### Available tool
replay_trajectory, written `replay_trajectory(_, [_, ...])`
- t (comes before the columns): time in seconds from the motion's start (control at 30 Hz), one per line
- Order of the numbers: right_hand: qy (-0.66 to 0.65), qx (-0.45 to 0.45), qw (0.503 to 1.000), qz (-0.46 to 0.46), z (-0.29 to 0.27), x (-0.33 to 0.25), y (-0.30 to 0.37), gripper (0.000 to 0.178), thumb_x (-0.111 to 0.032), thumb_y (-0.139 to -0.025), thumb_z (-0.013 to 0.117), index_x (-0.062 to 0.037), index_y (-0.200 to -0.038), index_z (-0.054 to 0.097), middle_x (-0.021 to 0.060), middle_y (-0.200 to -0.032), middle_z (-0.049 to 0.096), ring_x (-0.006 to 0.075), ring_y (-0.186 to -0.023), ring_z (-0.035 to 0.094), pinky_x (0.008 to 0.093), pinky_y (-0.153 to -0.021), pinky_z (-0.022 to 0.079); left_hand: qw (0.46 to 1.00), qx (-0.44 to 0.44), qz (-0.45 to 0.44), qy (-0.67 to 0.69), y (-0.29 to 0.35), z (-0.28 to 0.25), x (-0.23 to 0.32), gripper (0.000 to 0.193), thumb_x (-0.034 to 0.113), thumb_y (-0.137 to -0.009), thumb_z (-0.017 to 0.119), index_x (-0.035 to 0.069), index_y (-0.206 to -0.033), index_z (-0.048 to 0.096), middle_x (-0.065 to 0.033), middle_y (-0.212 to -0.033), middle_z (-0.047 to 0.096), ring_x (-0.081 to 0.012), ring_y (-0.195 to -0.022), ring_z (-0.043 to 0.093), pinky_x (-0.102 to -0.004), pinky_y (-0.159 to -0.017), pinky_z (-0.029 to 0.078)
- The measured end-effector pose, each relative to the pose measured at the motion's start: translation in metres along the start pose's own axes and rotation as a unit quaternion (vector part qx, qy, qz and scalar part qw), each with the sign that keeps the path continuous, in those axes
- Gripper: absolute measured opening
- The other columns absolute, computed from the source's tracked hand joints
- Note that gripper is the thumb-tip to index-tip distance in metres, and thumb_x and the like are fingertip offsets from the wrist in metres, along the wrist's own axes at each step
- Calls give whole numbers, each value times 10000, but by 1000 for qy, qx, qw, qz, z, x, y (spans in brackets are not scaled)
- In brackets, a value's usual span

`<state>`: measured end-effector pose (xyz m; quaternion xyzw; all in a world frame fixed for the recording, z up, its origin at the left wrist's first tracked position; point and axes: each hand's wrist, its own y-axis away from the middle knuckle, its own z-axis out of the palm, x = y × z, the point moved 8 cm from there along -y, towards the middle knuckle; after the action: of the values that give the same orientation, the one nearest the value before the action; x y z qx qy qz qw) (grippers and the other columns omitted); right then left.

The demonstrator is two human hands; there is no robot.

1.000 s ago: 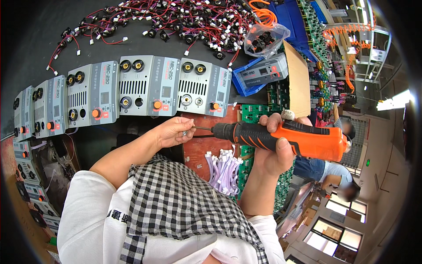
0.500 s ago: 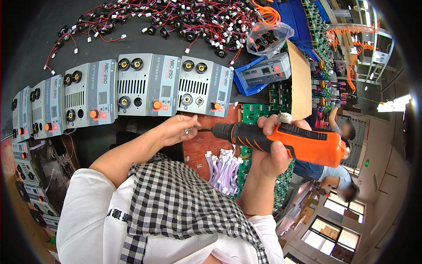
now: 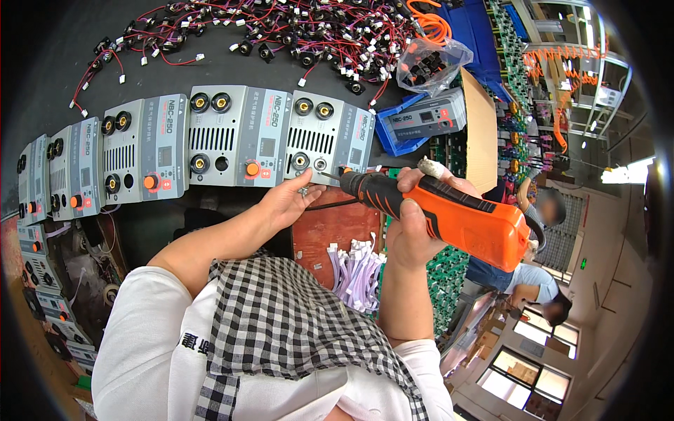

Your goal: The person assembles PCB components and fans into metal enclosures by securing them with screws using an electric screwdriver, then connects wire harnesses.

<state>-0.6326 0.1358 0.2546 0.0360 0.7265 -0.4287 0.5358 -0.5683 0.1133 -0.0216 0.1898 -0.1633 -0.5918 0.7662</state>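
Head view. Right hand (image 3: 414, 224) clenched round an orange and black electric screwdriver (image 3: 456, 214), held near level with its bit aimed left. The bit tip now sits just beside the lower edge of the grey front panel (image 3: 330, 144), the rightmost in a row of like panels (image 3: 161, 151) lying face-up along the dark bench (image 3: 56, 56). A second ago the tool was lower and further right, its tip well off the panel; it has since swung up and in.

Left hand (image 3: 284, 203) lies palm-up just under that same panel. Its fingers (image 3: 303, 184) are loosely curled about something small and metallic, probably a screw, though too small to be sure. This hand has also crept up toward the panel's sockets in the last second.

Reading: hand and tool are converging on one spot at the panel's lower right. That suggests a fastener being brought to the bit or to a hole. No contact between bit and panel can be confirmed.

Around: a tangle of red wire leads (image 3: 281, 28) at the far side of the bench, a clear bag of parts (image 3: 432, 63), a blue tray (image 3: 404, 130), a bundle of pale purple cable connectors (image 3: 358, 270) below the hands, and green circuit boards (image 3: 449, 266) to the right.
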Motion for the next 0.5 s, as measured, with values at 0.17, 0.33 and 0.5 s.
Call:
replay_trajectory(0.17, [10,-38,999,0,15,-1,-2,548,-3,-670,677,-59,-1069,306,171,-1015,508,189,-759,565,315,-706,483,1000,5,0,15,0,0,1,225,167,-837,574,70,-1030,509,-58,-967,563,-169,-865,551,-283,-779,467])
replay_trajectory(0.33, [23,-82,996,-27,30,-2,-6,565,92,-617,588,-80,-1101,352,153,-994,520,206,-730,544,381,-682,468,999,-13,17,36,-5,-6,0,200,133,-839,562,69,-1022,511,-52,-964,559,-159,-835,557,-286,-739,495])
replay_trajectory(0.5, [100,-139,985,-13,47,5,-4,540,102,-622,623,-73,-1067,372,141,-953,519,188,-732,544,324,-683,470,998,-7,30,56,-3,0,-2,173,121,-829,576,68,-985,523,-44,-935,563,-154,-819,549,-276,-721,490])
